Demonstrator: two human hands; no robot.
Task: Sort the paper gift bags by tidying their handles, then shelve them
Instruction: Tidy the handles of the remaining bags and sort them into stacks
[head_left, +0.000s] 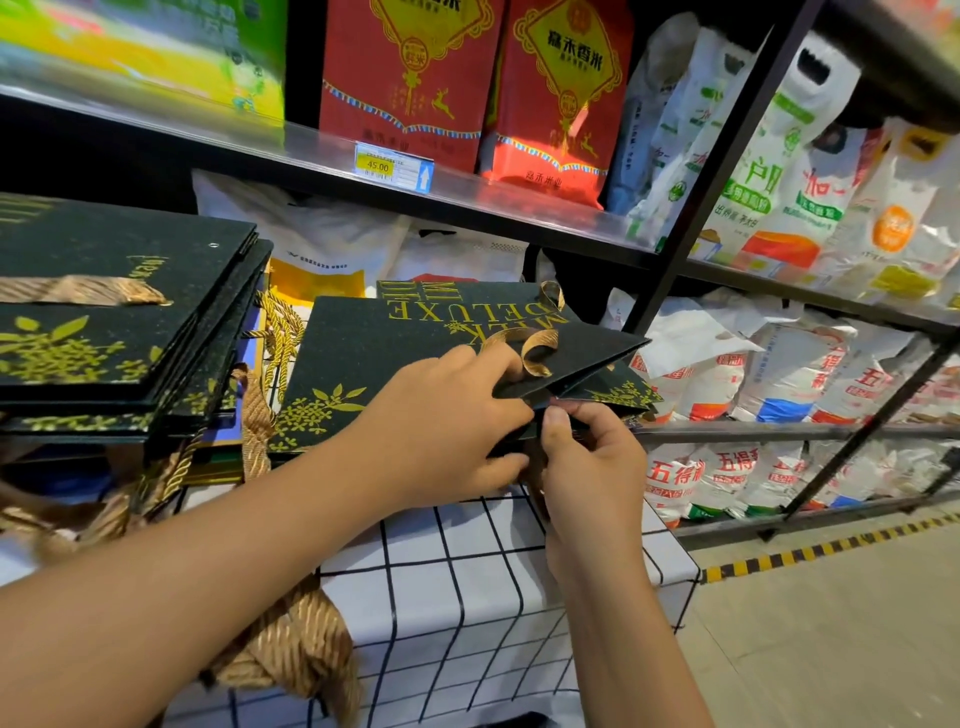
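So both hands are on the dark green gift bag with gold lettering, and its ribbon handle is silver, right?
Not quite. The head view shows the left hand and right hand on the dark green gift bag with gold lettering, but its ribbon handle is golden brown, not silver.

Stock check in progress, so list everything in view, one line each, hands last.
bag: one, black with gold print, flat on the table, held by both hands
handle: one, gold ribbon, curled on the bag's open end
stack: several black bags, piled at left
table: one, white cloth with black grid
red packs: two, upper shelf
price tag: one, yellow and white, shelf edge
white sacks: many, right-hand shelves
left hand: one, gripping the bag's open end
right hand: one, pinching the bag's edge
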